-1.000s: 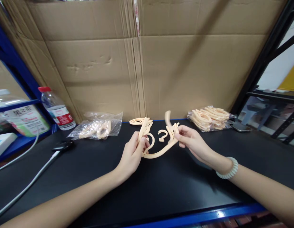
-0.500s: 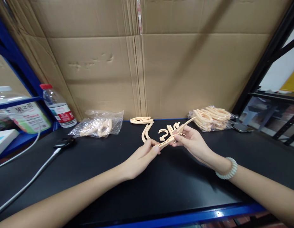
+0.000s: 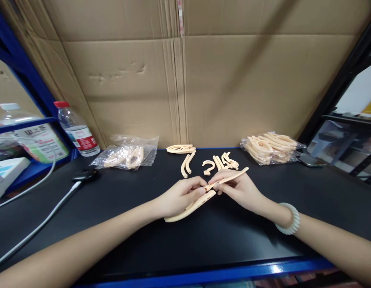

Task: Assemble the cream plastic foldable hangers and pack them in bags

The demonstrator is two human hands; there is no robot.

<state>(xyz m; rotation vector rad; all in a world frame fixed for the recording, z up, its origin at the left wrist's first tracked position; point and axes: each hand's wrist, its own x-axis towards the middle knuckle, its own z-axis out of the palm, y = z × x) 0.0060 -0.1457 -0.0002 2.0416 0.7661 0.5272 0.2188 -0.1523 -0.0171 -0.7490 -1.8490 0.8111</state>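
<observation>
Both hands meet over the middle of the black table [image 3: 203,240]. My left hand [image 3: 179,197] is closed on a long curved beige plastic piece [image 3: 188,209] that runs down to the left. My right hand [image 3: 238,190] pinches a second beige strip [image 3: 233,176] that points up to the right. The two pieces touch end to end between my fingertips. Just behind the hands lie loose beige parts: two curved strips [image 3: 187,164], a hook shape [image 3: 208,166] and small prongs [image 3: 227,161].
A bag of beige parts [image 3: 271,147] sits at the back right, beside a phone [image 3: 311,160]. Another clear bag [image 3: 127,156] and a water bottle [image 3: 76,130] stand back left. A white cable [image 3: 41,224] crosses the left side. Cardboard [image 3: 185,72] forms the back wall.
Both hands came down towards the table and nearer to me. The long curved piece, earlier held up between the hands, now shows as two pieces meeting end to end at my fingertips.
</observation>
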